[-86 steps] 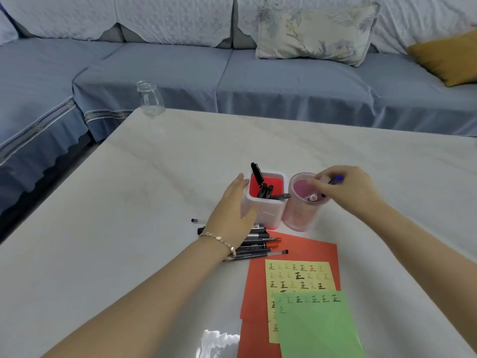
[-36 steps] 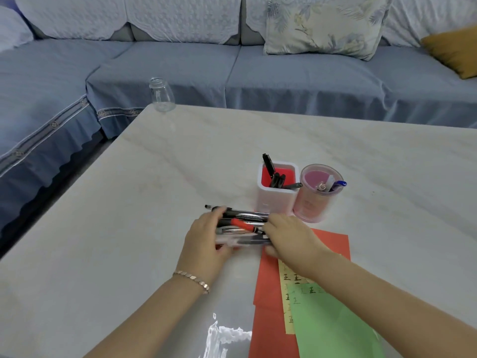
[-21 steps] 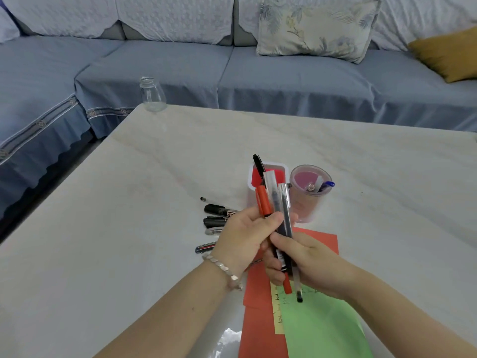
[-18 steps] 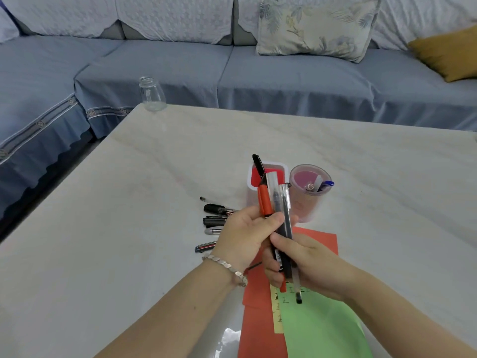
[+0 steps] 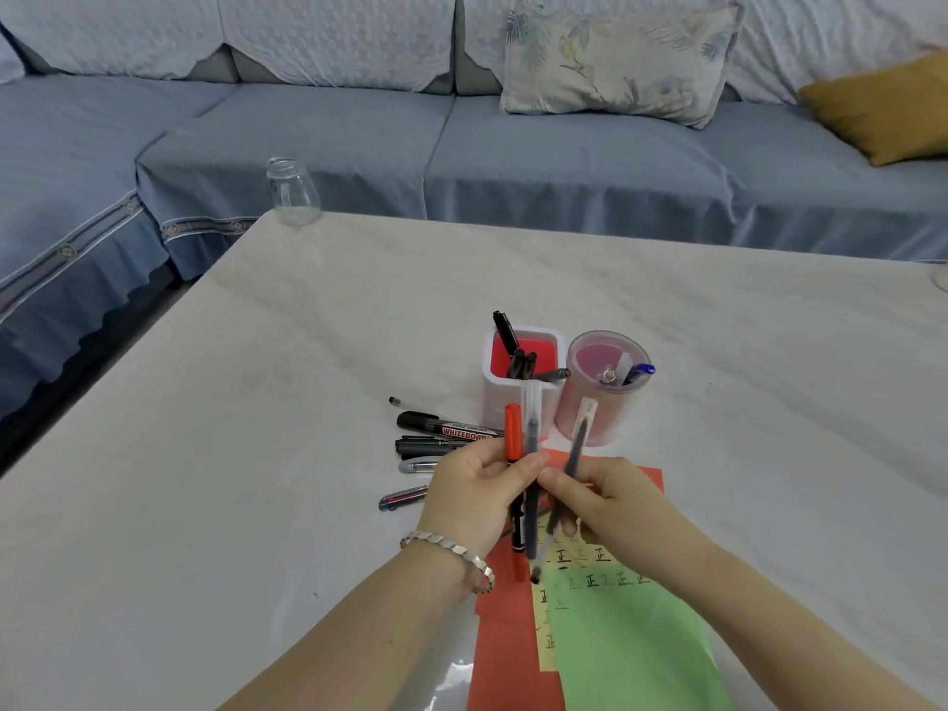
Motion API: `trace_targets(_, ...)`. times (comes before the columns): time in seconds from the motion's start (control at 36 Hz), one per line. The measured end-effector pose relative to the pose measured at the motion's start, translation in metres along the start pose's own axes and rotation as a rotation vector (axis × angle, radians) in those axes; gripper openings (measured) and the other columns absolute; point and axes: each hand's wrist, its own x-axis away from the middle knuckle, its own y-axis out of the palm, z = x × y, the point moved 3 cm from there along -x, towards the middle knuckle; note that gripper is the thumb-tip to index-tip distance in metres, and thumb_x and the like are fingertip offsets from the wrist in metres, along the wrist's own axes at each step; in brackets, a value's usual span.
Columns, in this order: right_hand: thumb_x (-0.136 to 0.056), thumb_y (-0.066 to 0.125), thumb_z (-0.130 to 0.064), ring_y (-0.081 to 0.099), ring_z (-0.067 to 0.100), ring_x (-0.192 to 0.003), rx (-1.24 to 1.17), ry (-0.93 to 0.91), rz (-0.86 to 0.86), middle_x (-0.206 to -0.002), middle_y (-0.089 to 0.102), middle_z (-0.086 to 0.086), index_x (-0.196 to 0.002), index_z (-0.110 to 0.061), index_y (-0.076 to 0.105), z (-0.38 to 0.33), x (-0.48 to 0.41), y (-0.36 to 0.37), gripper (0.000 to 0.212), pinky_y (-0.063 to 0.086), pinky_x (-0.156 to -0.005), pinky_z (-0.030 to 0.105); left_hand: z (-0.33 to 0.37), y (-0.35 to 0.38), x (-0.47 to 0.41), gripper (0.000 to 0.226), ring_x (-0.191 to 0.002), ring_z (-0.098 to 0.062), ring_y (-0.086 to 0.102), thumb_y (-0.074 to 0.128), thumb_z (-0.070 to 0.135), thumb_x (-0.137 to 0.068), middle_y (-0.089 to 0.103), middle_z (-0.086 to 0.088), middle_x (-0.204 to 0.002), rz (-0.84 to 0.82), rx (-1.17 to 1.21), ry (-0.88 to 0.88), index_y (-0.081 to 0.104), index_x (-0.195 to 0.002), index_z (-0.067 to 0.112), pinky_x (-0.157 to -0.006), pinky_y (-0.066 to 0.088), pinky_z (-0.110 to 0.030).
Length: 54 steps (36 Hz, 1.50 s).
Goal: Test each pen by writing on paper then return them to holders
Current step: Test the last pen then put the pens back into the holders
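My left hand point(image 5: 474, 497) grips two upright pens, a red-capped marker point(image 5: 512, 436) and a clear-capped dark pen point(image 5: 531, 428). My right hand point(image 5: 603, 497) pinches a second clear-capped pen point(image 5: 577, 443), tilted away to the right of the bundle. Behind them stand a white square holder point(image 5: 495, 397) with red inside holding black markers, and a pink round holder point(image 5: 610, 418) with a blue pen. Below the hands lie red point(image 5: 513, 659), yellow point(image 5: 546, 623) and green paper point(image 5: 636, 654) with written marks. Several loose pens, among them a whiteboard marker point(image 5: 446, 428), lie left of the holders.
A glass jar point(image 5: 292, 192) stands at the table's far left corner. The marble table point(image 5: 205, 479) has a blue sofa point(image 5: 513, 156) behind and to its left, with a patterned cushion point(image 5: 620, 59) and a yellow one point(image 5: 882, 110).
Both hands gathered pens from the pile and raised them upright. Since half a second ago my right hand has drawn one clear-capped pen out of the bundle to the right.
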Motion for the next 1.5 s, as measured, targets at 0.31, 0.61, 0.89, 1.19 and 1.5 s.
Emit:
trace_targets(0.31, -0.086, 0.058, -0.005, 0.064, 0.008, -0.054, -0.378, 0.035, -0.093, -0.056, 0.066, 0.002, -0.092, -0.007, 0.064, -0.008, 0.002, -0.025, 0.009, 0.051, -0.055, 0.016, 0.016, 0.018, -0.003, 0.013, -0.058, -0.022, 0.058, 0.051, 0.001, -0.091, 0.058, -0.012, -0.070, -0.229, -0.006, -0.122, 0.061, -0.100, 0.002, -0.064, 0.055, -0.034)
trace_targets(0.61, -0.085, 0.060, -0.007, 0.064, 0.008, -0.054, -0.204, -0.249, 0.241, -0.057, 0.068, -0.001, -0.076, -0.014, 0.065, -0.037, 0.000, -0.078, 0.012, 0.051, -0.058, 0.017, 0.063, 0.017, -0.011, 0.030, -0.066, -0.004, 0.060, 0.058, 0.010, -0.089, 0.065, 0.005, -0.086, 0.139, -0.141, 0.389, 0.058, -0.094, 0.040, -0.060, 0.051, -0.017)
trace_targets(0.89, -0.090, 0.052, -0.018, 0.067, 0.018, -0.061, 0.015, -0.205, 0.639, -0.064, 0.069, 0.003, -0.072, -0.020, 0.064, -0.028, -0.040, -0.115, 0.022, 0.053, -0.065, 0.030, 0.096, 0.008, -0.045, 0.045, -0.096, -0.002, 0.064, 0.047, -0.008, -0.091, 0.050, 0.010, -0.098, 0.394, -0.118, 0.789, 0.039, -0.105, 0.034, -0.080, 0.047, -0.011)
trace_targets(1.19, -0.079, 0.067, -0.023, 0.051, 0.006, -0.067, 0.256, 0.020, 0.501, -0.088, 0.064, -0.002, -0.089, -0.015, 0.066, 0.006, -0.064, -0.106, 0.013, 0.035, -0.053, 0.013, 0.040, 0.000, -0.091, 0.030, -0.103, -0.020, 0.056, 0.049, -0.002, -0.090, 0.059, -0.007, -0.110, 0.075, -0.760, 0.560, 0.060, -0.111, 0.016, -0.090, 0.037, -0.007)
trace_targets(1.5, -0.075, 0.064, -0.020, 0.047, 0.006, -0.083, 0.548, -0.555, 0.474, -0.086, 0.061, -0.004, -0.093, -0.014, 0.066, -0.012, -0.001, -0.048, 0.019, 0.036, -0.080, 0.016, 0.025, -0.042, -0.036, 0.043, -0.130, -0.020, 0.034, 0.051, 0.012, -0.092, 0.037, -0.006, -0.141, 0.132, -1.175, 0.644, 0.043, -0.134, 0.011, -0.106, 0.023, -0.027)
